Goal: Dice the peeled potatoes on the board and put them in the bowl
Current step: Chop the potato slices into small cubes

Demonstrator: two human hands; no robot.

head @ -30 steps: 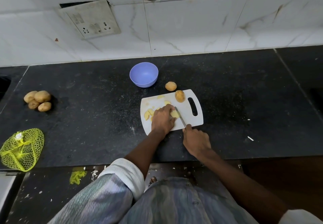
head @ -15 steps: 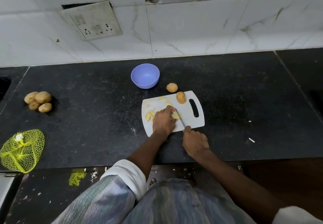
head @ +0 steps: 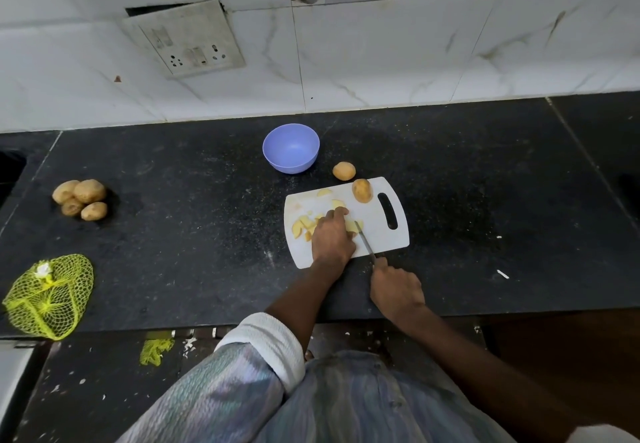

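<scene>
A white cutting board lies on the black counter. My left hand presses down on a pale potato piece near the board's middle. My right hand grips a knife whose blade rests against that piece. Several cut potato slices lie left of my left hand. A whole potato sits at the board's far edge by the handle slot. Another potato lies on the counter just behind the board. The empty lilac bowl stands behind the board to the left.
A pile of unpeeled potatoes sits at the far left of the counter. A yellow mesh bag lies at the front left edge. A socket plate hangs loose on the tiled wall behind.
My right hand has drawn back slightly towards me with the knife. My left hand stays on the potato piece.
</scene>
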